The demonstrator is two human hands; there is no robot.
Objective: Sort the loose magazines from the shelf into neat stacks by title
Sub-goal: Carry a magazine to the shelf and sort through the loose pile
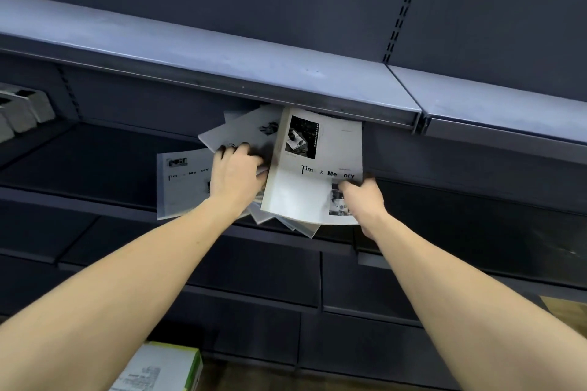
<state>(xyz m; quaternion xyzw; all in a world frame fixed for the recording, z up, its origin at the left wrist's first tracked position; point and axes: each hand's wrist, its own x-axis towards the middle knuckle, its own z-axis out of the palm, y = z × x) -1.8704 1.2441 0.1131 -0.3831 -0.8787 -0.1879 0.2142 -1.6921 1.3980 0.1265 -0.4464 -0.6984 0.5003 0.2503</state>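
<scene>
Several white magazines lie in a loose fan on a dark shelf [95,168]. The top one [314,168], titled "Time & Memory", is tilted up; my right hand [365,200] pinches its lower right corner, thumb on the cover. My left hand [235,174] rests on the pile to the left, fingers curled over the edge of another magazine [241,133]. A further "Time & Memory" copy [181,187] lies flat at the far left of the pile. More magazine corners [286,222] stick out below the top one.
A grey-blue upper shelf [222,63] overhangs the pile closely. Grey objects [22,111] sit at the far left of the same level. Dark lower shelves [254,279] step out below. A white and green box [165,368] stands near the floor.
</scene>
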